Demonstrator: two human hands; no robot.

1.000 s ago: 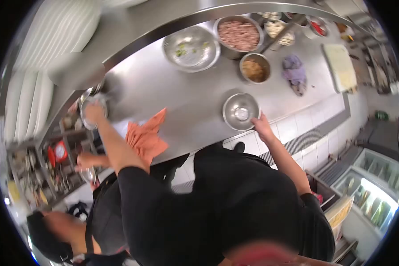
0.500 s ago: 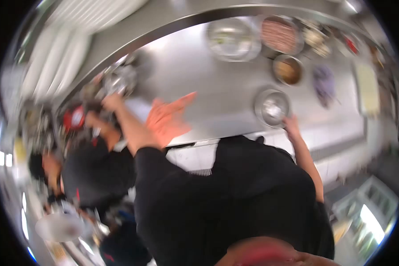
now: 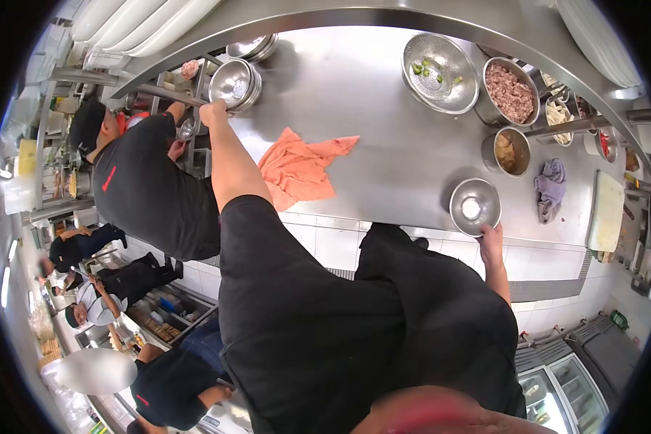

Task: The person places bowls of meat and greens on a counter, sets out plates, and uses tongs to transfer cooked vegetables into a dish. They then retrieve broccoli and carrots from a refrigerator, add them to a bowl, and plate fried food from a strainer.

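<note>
We saw the left hand (image 3: 213, 113) with its fingers curled over the rim of a stack of round, shiny steel bowls (image 3: 236, 81) at the far left of the brushed-steel tabletop (image 3: 354, 94). The right hand (image 3: 491, 236) gripped the near edge of a small polished bowl (image 3: 474, 206) by the tabletop's front edge. A crumpled orange cloth (image 3: 300, 170) lay between them.

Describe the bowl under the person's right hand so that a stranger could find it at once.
Start at the steel counter and follow its near edge to the right, past the orange cloth. The bowl sits at that edge, with the right hand on its rim. Unlike the bowls behind, it holds only a small white patch.
</note>
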